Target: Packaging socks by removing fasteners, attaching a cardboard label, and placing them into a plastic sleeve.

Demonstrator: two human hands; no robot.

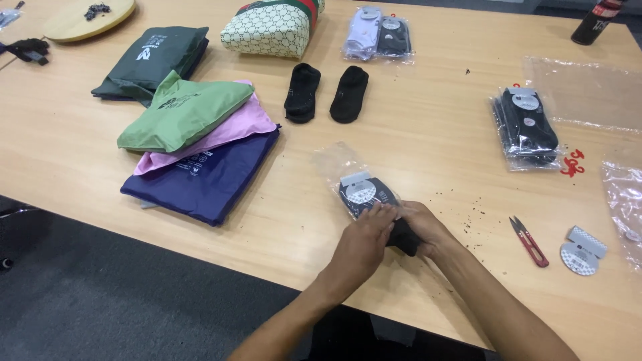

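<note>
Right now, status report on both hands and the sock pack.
Left hand and right hand both gripping black socks. Clear bag half on. Red snips lie apart.

Open tabletop (428, 140) at centre frame, between two loose black socks (326, 93) above and sock packet (366, 194) below. Blocked at left by stacked fabric pouches (200, 144). Narrow lane at lower right, past red snips (529, 241) and card label (583, 251). Crowded right edge: wrapped sock bundle (527, 127), clear bags (582, 90).
</note>
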